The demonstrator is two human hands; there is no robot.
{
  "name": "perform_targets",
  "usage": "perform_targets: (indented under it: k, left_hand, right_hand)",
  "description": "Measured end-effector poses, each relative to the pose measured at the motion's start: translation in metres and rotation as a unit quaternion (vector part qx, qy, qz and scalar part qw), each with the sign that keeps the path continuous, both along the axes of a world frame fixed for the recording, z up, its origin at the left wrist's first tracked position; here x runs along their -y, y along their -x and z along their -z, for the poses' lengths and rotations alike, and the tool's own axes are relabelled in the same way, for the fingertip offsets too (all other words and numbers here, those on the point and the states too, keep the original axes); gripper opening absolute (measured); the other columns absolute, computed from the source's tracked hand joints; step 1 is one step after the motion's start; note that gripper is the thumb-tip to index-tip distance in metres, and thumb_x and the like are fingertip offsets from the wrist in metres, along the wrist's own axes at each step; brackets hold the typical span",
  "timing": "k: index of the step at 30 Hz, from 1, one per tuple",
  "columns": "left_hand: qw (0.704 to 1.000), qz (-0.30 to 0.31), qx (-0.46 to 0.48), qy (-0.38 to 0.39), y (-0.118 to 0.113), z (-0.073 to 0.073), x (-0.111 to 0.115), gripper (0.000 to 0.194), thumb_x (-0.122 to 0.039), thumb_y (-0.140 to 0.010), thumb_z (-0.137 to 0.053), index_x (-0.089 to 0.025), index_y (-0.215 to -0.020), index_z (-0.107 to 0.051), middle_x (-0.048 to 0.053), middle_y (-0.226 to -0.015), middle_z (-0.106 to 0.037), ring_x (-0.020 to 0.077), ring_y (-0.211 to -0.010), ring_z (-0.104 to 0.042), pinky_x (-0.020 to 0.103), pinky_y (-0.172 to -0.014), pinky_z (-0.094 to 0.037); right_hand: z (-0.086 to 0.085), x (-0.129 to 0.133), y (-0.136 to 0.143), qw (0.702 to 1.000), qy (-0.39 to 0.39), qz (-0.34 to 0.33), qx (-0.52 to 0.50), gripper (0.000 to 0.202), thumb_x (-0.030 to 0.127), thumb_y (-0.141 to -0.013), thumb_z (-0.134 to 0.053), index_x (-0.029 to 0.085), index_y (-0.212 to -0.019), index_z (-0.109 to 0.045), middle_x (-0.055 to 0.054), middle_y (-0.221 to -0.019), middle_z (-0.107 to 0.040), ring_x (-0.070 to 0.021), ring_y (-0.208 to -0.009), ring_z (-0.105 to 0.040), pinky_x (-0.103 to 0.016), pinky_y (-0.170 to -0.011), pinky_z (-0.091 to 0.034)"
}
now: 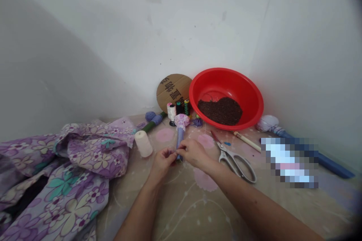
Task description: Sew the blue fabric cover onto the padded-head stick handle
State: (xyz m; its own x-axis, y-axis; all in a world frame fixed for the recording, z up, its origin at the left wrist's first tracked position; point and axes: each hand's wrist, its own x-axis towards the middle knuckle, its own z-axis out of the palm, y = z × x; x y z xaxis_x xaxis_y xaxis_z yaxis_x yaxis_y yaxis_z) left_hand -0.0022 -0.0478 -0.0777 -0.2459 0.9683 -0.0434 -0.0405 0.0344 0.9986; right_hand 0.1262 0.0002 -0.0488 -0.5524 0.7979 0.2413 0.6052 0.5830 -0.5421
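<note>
A short stick wrapped in blue-purple material point(180, 137) lies in the middle of the table, with a round pink and white cloth head point(181, 120) at its far end. My left hand point(164, 160) is at the left of the stick's near end, thumb and fingertips pinched together. From the right, my right hand point(192, 151) pinches close to the stick, its fingertips nearly meeting the left ones. Whatever is between the fingertips is too small to make out. A white thread spool point(143, 144) stands left of my hands, and large scissors point(236, 160) lie to the right.
Behind are a red basin point(226, 79) holding dark material, a cardboard disc point(172, 90) and several thread spools point(178, 108). Flowered cloth point(76, 180) is heaped left. A blue stick with a white head point(319, 154) and a pale rod point(247, 142) lie right.
</note>
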Motion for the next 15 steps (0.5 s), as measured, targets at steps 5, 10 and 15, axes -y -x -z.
perform_targets:
  k: [5, 10, 15]
  left_hand:
    - [1.0, 0.016, 0.004, -0.017, 0.0, 0.005, -0.001, 0.028, -0.035, -0.049, -0.066, -0.014, -0.052, -0.047, -0.005, -0.046, -0.047, 0.006, -0.041, -0.043, 0.019, -0.042, -0.036]
    - [1.0, -0.005, 0.016, -0.023, -0.001, 0.013, -0.004, 0.031, -0.035, -0.049, -0.066, -0.016, -0.053, -0.043, -0.006, -0.044, -0.044, 0.0057, -0.039, -0.042, 0.019, -0.04, -0.035]
    - [1.0, -0.002, 0.0, -0.029, -0.002, 0.018, -0.005, 0.029, -0.034, -0.053, -0.064, -0.015, -0.053, -0.042, -0.006, -0.042, -0.044, 0.0053, -0.037, -0.041, 0.018, -0.039, -0.032]
  right_hand:
    - [-0.006, -0.002, 0.003, 0.995, -0.029, 0.008, 0.097, 0.019, 0.029, -0.071, -0.047, 0.019, -0.073, -0.063, -0.005, -0.07, -0.064, -0.0156, -0.064, -0.055, -0.023, -0.051, -0.031]
    - [-0.011, 0.006, 0.007, 0.984, -0.105, 0.005, 0.144, 0.016, 0.023, -0.07, -0.047, 0.014, -0.069, -0.06, -0.012, -0.074, -0.063, -0.0214, -0.071, -0.055, -0.029, -0.059, -0.035]
    - [-0.01, -0.001, 0.017, 1.0, -0.007, 0.009, -0.022, 0.012, 0.02, -0.071, -0.044, 0.015, -0.062, -0.051, -0.006, -0.067, -0.059, -0.0144, -0.062, -0.052, -0.025, -0.056, -0.036]
